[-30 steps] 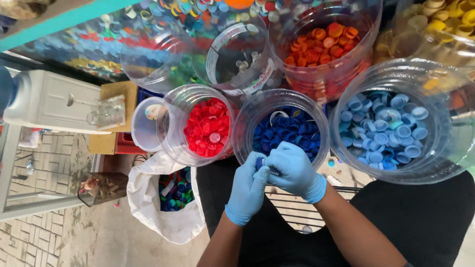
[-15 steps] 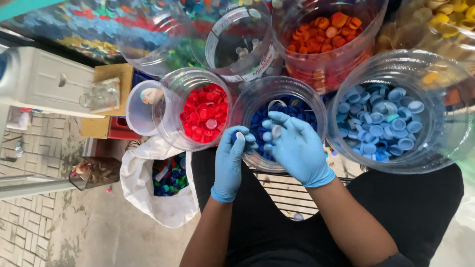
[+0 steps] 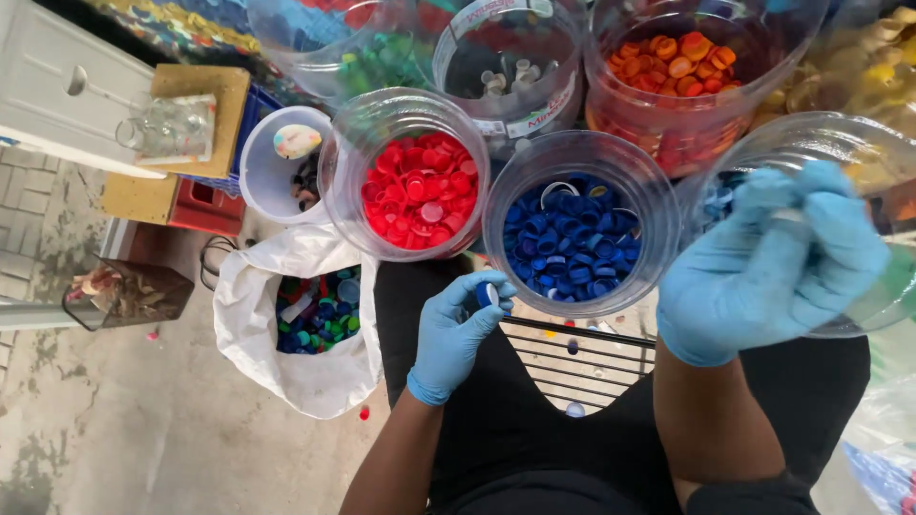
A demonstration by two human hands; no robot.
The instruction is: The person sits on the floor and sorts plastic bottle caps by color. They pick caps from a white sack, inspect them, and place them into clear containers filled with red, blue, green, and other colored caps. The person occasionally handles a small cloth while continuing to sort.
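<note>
Item: blue bottle cap (image 3: pixel 488 294), small and round, pinched between thumb and fingertips of the left hand (image 3: pixel 456 334), which wears a blue glove. The cap sits at the near rim of the jar of blue caps (image 3: pixel 580 224), just outside it, touching or nearly touching the wall. It is held on edge, its pale inner face turned toward the camera; being a short disc it has no real long axis, and its flat faces stand roughly upright.

Right hand (image 3: pixel 778 262): blue glove, raised close to the camera, fingers curled inward over the rim of a large clear jar (image 3: pixel 840 153). It appears to pinch something small, but the blur leaves that unsure.

Surroundings: jar of red caps (image 3: pixel 418 195) left of the blue one; jar of orange caps (image 3: pixel 687 67) behind; white bag (image 3: pixel 296 372) of mixed caps on the floor at left. Jars stand open-mouthed upward, grouped by colour within arm's reach, so each cap likely drops in with its kind.
</note>
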